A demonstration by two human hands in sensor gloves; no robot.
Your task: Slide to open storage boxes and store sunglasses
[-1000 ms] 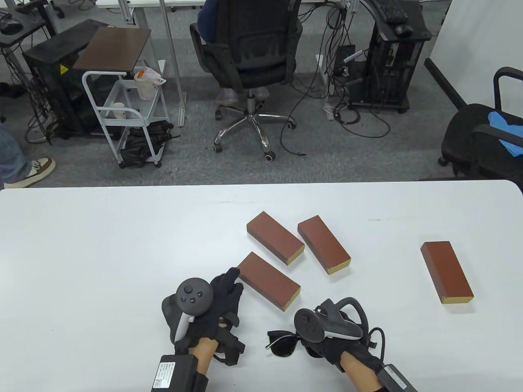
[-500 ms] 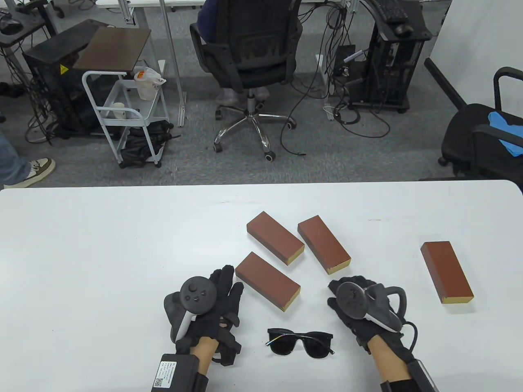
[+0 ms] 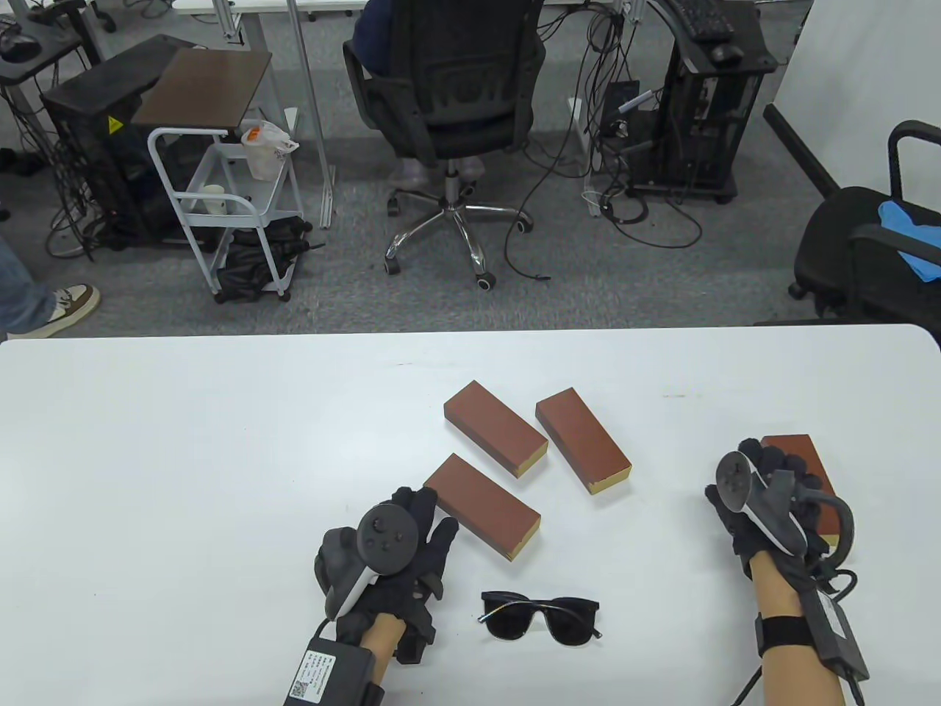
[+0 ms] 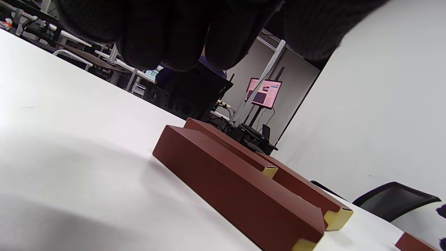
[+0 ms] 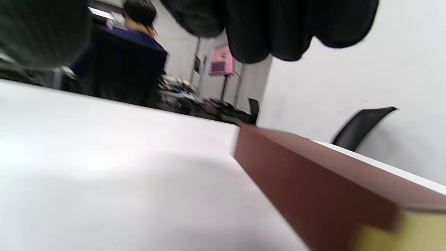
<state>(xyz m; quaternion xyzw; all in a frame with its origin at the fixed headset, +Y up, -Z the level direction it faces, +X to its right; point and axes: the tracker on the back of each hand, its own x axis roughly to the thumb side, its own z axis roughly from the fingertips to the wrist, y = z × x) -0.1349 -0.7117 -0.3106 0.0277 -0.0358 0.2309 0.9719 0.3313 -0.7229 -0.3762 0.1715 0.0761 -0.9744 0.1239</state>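
Black sunglasses point(image 3: 540, 618) lie unfolded on the white table point(image 3: 184, 456) near its front edge, with no hand on them. Four brown slide boxes with yellow ends are shut. Three sit mid-table: point(image 3: 496, 429), point(image 3: 583, 441) and the nearest box point(image 3: 481, 511). My left hand point(image 3: 426, 515) rests flat with straight fingers beside that nearest box's left corner; in the left wrist view the fingers point(image 4: 167, 35) hang above the box point(image 4: 237, 188). My right hand point(image 3: 772, 460) hovers over the fourth box point(image 3: 801, 448) at the right, fingers point(image 5: 278, 28) relaxed above it point(image 5: 313, 174).
Beyond the table's far edge stand an office chair point(image 3: 448, 81) with a person seated, a white cart point(image 3: 220, 198) and computer towers with cables. A black chair point(image 3: 867, 250) stands at the right.
My right hand let go of the sunglasses and moved right and away to the far-right box. My left hand shifted slightly right. The sunglasses now lie free.
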